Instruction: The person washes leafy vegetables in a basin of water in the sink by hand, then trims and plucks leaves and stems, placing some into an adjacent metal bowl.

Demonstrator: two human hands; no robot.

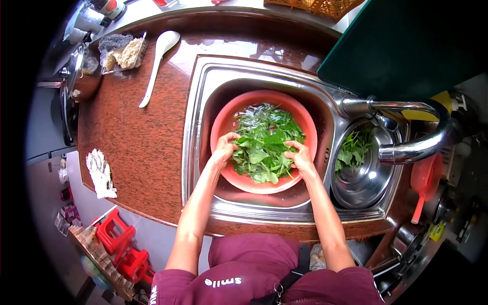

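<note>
A red plastic basin (308, 114) sits in the left bowl of the steel sink (203, 66), with leafy greens (264, 147) in water inside it. My left hand (226, 148) is at the basin's left side, fingers curled into the edge of the leaves. On the opposite side my right hand (300, 157) grips the greens, its thumb and fingers bent around some leaves. Parts of the fingertips are hidden among the leaves. To the right, a steel bowl (363, 190) in the smaller sink bowl holds more greens (354, 148).
A chrome faucet (417, 152) arches over the steel bowl. On the brown counter (137, 137) lie a white ladle (158, 61), a crumpled white cloth (100, 174) and a clear food tray (124, 53). A dark green board (396, 51) leans behind; a red scoop (426, 178) is at right.
</note>
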